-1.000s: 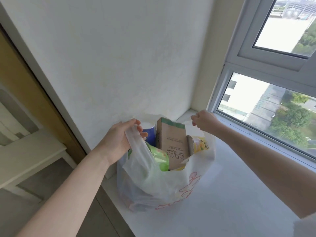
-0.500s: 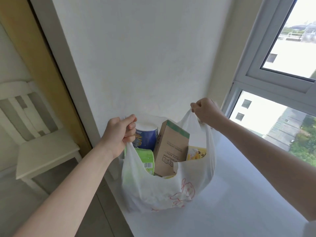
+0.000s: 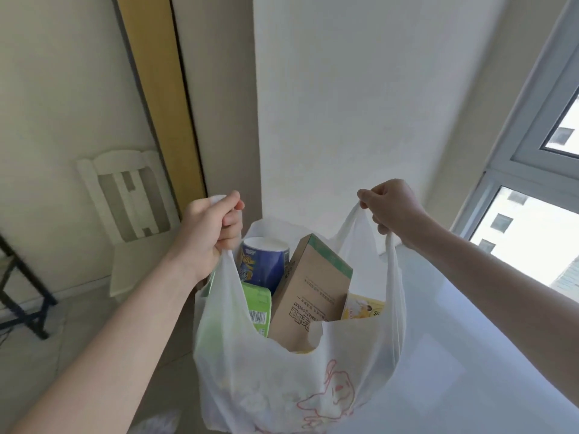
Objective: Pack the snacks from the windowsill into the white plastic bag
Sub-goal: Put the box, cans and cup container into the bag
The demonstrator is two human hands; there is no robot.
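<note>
The white plastic bag [image 3: 282, 386] with a red drawing hangs between my hands above the windowsill's left end. My left hand [image 3: 210, 227] grips its left handle, and my right hand [image 3: 391, 208] grips the right handle. Inside stand a brown cardboard box [image 3: 310, 292], a blue tub with a white lid [image 3: 263, 261], a green packet [image 3: 257, 305] and a yellow packet [image 3: 363, 308]. The bag's mouth is pulled wide.
The white windowsill [image 3: 470, 339] runs to the right under the window [image 3: 532, 214]. A white wall [image 3: 344, 104] stands behind. A white chair [image 3: 125, 198] and a black stand [image 3: 22, 292] are on the floor at the left.
Both hands have lifted the bag by its handles and it now hangs higher. The view has swung left toward the chair.
</note>
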